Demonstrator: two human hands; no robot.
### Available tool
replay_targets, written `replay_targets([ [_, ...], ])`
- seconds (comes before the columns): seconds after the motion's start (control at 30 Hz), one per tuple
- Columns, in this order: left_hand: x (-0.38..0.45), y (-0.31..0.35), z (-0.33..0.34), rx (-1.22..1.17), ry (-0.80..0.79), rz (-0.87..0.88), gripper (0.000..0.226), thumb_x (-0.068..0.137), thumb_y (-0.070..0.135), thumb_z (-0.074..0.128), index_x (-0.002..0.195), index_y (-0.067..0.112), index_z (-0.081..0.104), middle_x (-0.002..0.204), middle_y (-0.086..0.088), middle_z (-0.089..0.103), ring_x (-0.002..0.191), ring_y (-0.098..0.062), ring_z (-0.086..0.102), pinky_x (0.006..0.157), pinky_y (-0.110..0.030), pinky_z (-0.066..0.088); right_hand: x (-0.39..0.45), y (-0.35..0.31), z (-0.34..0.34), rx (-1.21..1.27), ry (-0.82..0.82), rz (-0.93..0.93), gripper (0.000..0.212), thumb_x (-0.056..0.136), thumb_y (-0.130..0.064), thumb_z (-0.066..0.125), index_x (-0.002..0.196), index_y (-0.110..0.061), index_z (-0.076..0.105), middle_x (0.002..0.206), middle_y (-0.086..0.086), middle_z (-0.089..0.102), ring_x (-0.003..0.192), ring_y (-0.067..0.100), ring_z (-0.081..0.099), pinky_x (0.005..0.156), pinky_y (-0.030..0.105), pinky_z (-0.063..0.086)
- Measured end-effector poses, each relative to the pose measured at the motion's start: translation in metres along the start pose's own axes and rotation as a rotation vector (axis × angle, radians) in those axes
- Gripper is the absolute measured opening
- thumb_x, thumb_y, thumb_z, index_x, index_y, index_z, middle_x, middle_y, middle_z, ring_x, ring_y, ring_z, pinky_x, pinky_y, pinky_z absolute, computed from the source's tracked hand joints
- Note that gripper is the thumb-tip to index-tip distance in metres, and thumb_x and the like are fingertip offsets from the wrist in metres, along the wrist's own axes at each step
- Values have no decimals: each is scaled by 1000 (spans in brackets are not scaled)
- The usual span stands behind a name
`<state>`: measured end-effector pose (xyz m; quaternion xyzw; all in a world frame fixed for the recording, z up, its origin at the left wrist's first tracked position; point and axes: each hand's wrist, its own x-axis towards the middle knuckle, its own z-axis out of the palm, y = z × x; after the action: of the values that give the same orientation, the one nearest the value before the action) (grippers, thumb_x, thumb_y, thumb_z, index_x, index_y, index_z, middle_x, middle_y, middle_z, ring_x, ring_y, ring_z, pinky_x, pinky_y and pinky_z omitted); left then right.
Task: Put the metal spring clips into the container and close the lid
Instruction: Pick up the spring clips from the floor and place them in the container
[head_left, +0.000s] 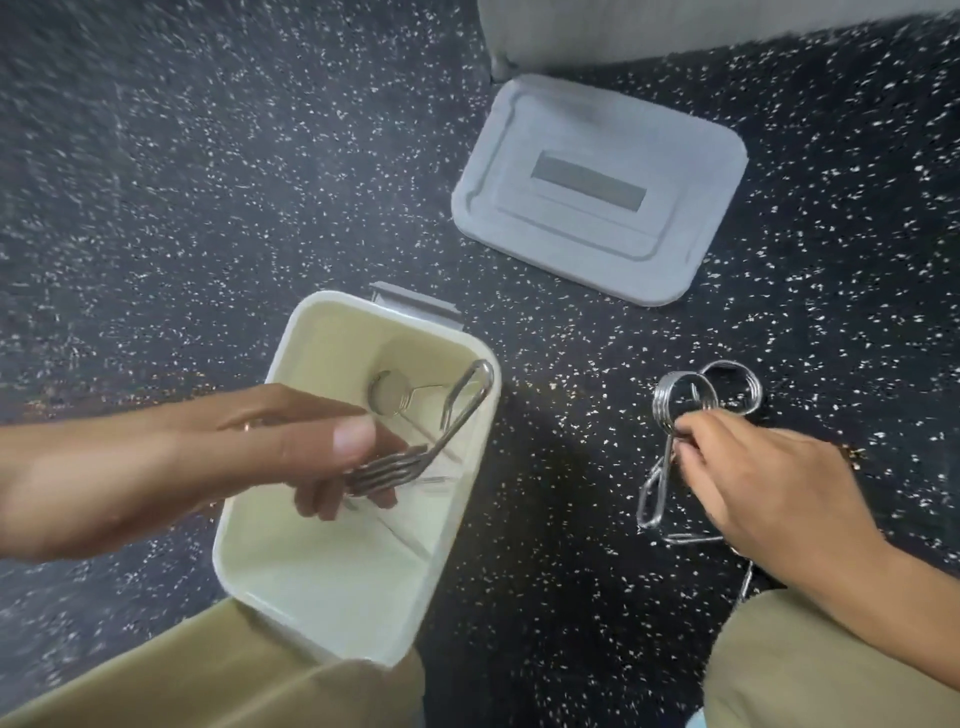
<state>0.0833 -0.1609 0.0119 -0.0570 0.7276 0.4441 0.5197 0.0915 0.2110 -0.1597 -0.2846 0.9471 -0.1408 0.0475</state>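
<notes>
A cream rectangular container stands open on the dark speckled floor between my knees. My left hand is over its opening, shut on a metal spring clip whose handle sticks up toward the right rim. Another clip lies at the bottom of the container. My right hand is on the floor to the right, pinching a clip in a small cluster of clips. The grey lid lies flat on the floor beyond the container, to the upper right.
My two knees in khaki trousers frame the bottom of the view. A pale grey object stands at the top edge behind the lid. A grey latch juts from the container's far rim.
</notes>
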Motion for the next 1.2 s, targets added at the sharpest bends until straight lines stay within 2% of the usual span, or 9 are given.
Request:
replay_targets([
  [0.1, -15, 0, 4, 127, 106, -17, 56, 72, 83, 56, 104, 40, 74, 94, 14, 76, 88, -4, 70, 78, -23, 50, 14, -15, -5, 27, -36, -28, 17, 96, -13, 57, 86, -6, 68, 67, 4, 66, 43, 23, 56, 40, 27, 37],
  [0.2, -17, -24, 12, 363, 384, -115, 37, 76, 73, 58, 90, 41, 72, 85, 22, 74, 80, -1, 69, 70, -29, 53, 30, -30, -7, 55, -62, -56, 17, 95, -11, 56, 86, -4, 68, 67, 4, 66, 39, 23, 55, 39, 21, 25],
  [0.33, -7, -58, 18, 701, 567, -199, 50, 82, 72, 48, 70, 25, 58, 64, 4, 64, 63, -14, 60, 59, -36, 50, 48, -49, -11, 100, -78, -117, 34, 93, -23, 41, 92, -2, 68, 68, 6, 67, 38, 24, 54, 44, 22, 24],
  [0.47, 30, -87, 26, 950, 476, -230, 40, 96, 43, 45, 67, 15, 42, 66, -3, 51, 67, -33, 52, 60, -36, 47, 65, -63, -18, 58, -87, -147, 30, 92, -21, 45, 92, -2, 68, 70, 7, 68, 38, 29, 52, 46, 23, 23],
  [0.57, 55, -98, 33, 1105, 292, -202, 20, 94, 20, 45, 75, 14, 51, 66, -5, 47, 68, -34, 52, 61, -36, 47, 76, -68, -25, 10, -81, -178, 20, 89, -17, 57, 92, -1, 69, 73, 10, 70, 40, 32, 55, 41, 27, 32],
  [0.7, 75, -108, 51, 1265, 94, -168, 15, 90, 4, 48, 101, 10, 56, 80, -9, 62, 69, -32, 53, 60, -36, 40, 91, -72, -39, -42, -74, -288, 19, 89, -16, 61, 95, 0, 69, 77, 12, 70, 41, 32, 54, 40, 30, 38],
  [0.87, 95, -136, 65, 1266, 118, -110, 26, 87, -1, 48, 112, 6, 48, 65, -3, 52, 68, -30, 57, 69, -37, 51, 113, -75, -58, -88, -139, -458, 27, 99, -21, 50, 93, -2, 69, 74, 13, 68, 42, 29, 51, 38, 37, 43],
  [1.0, 100, -153, 70, 1278, 167, -143, 23, 90, 3, 49, 112, 9, 50, 89, -6, 70, 82, -29, 67, 76, -36, 52, 137, -96, -79, -140, -212, -618, 11, 93, -10, 62, 94, -1, 68, 70, 12, 62, 38, 27, 45, 35, 35, 40],
  [1.2, 103, -155, 72, 1320, 279, -102, 24, 94, 3, 46, 116, 8, 54, 106, -12, 61, 87, -30, 64, 69, -36, 44, 165, -136, -78, -227, -269, -760, 40, 72, 6, 76, 105, -6, 57, 65, 7, 49, 46, 24, 19, 48, 27, 11],
])
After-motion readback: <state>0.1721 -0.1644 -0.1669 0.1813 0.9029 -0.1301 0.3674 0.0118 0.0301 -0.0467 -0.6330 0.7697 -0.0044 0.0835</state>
